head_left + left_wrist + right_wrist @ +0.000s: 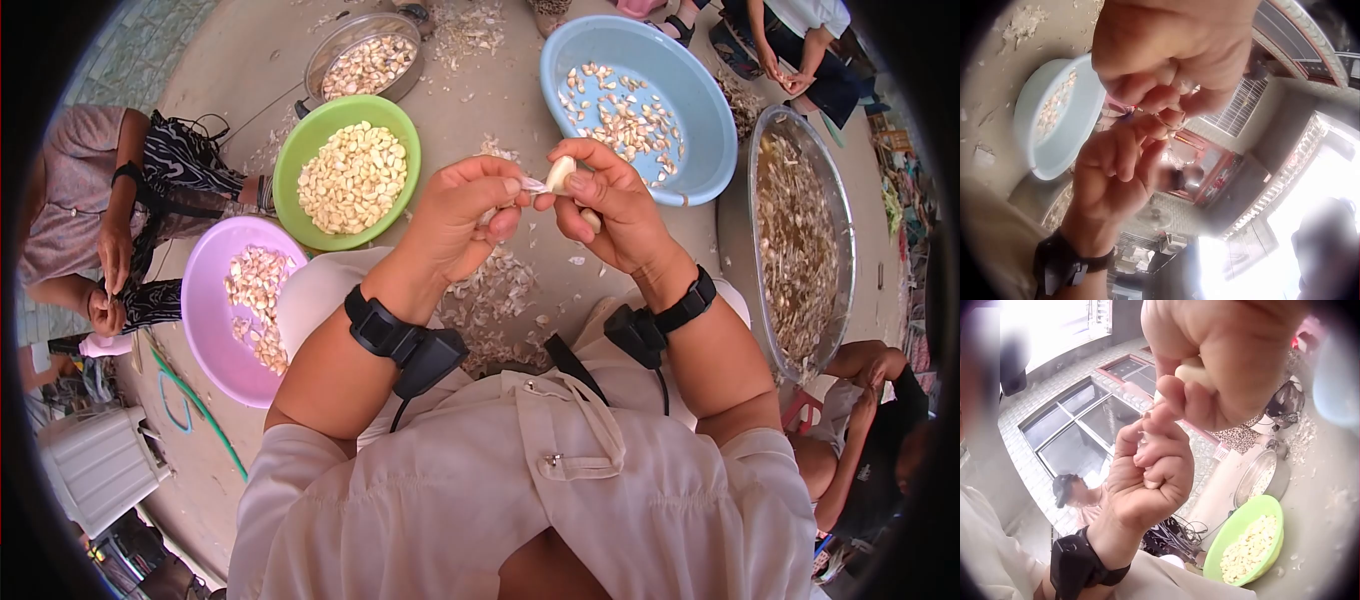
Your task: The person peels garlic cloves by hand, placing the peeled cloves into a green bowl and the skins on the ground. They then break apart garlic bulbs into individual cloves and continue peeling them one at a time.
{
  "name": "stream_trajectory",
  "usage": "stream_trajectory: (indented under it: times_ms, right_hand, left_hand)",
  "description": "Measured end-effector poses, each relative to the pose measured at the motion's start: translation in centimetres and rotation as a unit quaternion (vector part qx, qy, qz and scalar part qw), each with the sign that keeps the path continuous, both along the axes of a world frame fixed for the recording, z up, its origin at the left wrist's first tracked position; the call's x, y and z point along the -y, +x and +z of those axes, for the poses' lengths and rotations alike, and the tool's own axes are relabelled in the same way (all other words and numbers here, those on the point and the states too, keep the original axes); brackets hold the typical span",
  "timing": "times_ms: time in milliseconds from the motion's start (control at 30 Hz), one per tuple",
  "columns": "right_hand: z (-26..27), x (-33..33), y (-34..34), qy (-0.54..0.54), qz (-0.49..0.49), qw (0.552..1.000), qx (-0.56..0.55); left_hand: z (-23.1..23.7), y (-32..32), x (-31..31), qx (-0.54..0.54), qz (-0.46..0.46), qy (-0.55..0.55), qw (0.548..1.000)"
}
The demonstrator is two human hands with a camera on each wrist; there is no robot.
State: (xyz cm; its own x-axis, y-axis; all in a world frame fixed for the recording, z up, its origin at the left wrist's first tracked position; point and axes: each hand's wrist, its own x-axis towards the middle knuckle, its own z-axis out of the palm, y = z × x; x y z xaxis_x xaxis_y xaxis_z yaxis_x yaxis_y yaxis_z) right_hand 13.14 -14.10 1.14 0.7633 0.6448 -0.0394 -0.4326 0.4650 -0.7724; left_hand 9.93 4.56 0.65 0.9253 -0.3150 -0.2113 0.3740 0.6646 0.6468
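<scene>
Between thumb and forefinger, my right hand grips a pale, mostly bare garlic clove. A second clove is tucked under its curled fingers, and the right wrist view shows a smooth clove against that palm. My left hand pinches a papery strip of garlic skin that reaches to the clove. Both hands meet fingertip to fingertip over my lap. In the left wrist view the left hand hides most of what is pinched.
A green basin holds peeled cloves; a pink basin and a blue basin hold unpeeled ones. A steel pan stands behind. A large metal tub sits at right. Loose skins litter the floor. Other people sit around.
</scene>
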Motion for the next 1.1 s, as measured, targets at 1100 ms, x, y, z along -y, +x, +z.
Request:
stream_trajectory:
  times_ms: [1100]
  right_hand:
    - [-1.0,-0.7,-0.5,-0.161,-0.037,0.986,0.008]
  left_hand:
    - [0.0,-0.5,1.2,0.053,-0.017,0.351,0.935]
